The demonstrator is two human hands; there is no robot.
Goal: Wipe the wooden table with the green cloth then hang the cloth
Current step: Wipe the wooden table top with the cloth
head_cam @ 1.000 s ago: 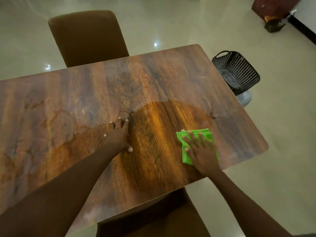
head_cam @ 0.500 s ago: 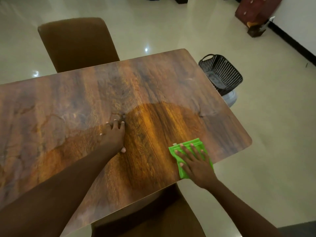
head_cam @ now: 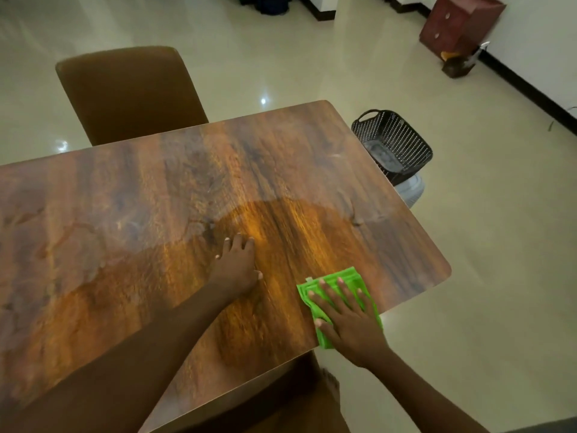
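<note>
The wooden table [head_cam: 131,214] fills the left and middle of the view. A folded green cloth [head_cam: 338,282] lies flat at the table's near edge, close to the right corner. My right hand [head_cam: 346,323] presses down on the cloth with fingers spread, covering most of it. My left hand [head_cam: 237,265] rests palm-down on the bare tabletop, to the left of the cloth, holding nothing. A glossy, brighter patch of wood spreads between and beyond both hands.
A brown chair [head_cam: 131,95] stands at the table's far side, and another brown chair [head_cam: 281,401] is tucked under the near edge. A black perforated basket [head_cam: 393,145] sits on the floor off the table's right end. A red-brown cabinet [head_cam: 459,23] stands by the far wall.
My right hand has slid the green cloth toward the table's near edge and slightly left. The left hand stays planted. The view has tilted up, showing more floor.
</note>
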